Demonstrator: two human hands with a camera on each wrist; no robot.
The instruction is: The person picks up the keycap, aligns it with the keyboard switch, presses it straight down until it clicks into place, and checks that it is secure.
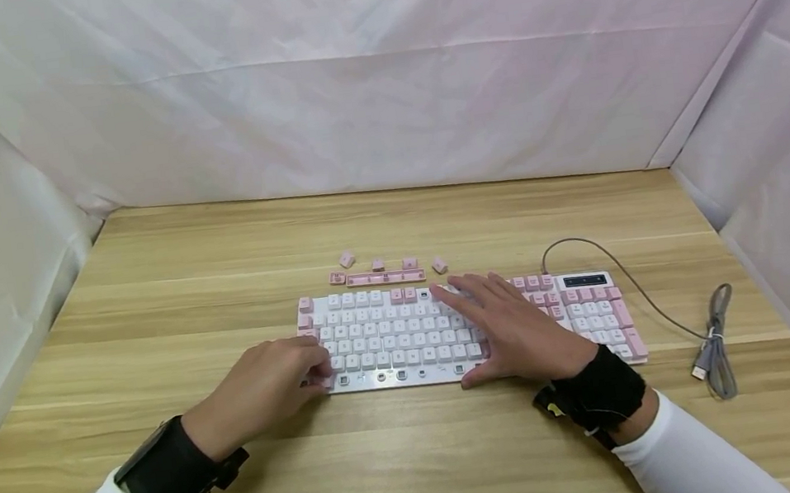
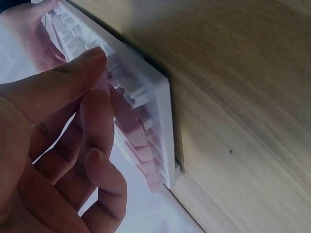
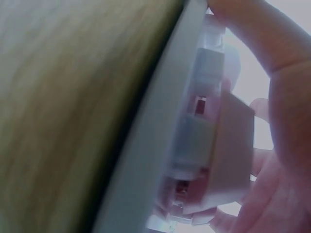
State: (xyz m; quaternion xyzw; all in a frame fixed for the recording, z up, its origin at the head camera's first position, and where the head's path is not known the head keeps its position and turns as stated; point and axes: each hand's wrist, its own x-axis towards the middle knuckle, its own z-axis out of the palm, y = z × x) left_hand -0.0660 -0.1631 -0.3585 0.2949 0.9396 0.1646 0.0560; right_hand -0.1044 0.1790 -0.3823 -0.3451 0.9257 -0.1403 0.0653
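Note:
A white keyboard [image 1: 395,334] with white and pink keys lies on the table, and several bare key sockets show along its front row. At its front left corner is my left hand [image 1: 274,387]. The left wrist view shows my thumb and index finger pinching a pink keycap [image 2: 101,81] at the keyboard's edge; how far it is seated is hidden. My right hand [image 1: 519,334] rests spread across the keyboard right of the middle, thumb at the front edge and fingers toward the back edge. It covers some keys. A large pink key [image 3: 231,150] shows beside it in the right wrist view.
Behind the keyboard lie a long pink spacebar [image 1: 386,278], a small upturned keycap [image 1: 337,277] and several loose pink keycaps [image 1: 409,263]. A grey cable [image 1: 715,346], bundled, lies at right with its USB plug [image 1: 700,369]. White cloth [image 1: 378,115] hangs around the wooden table [image 1: 423,459].

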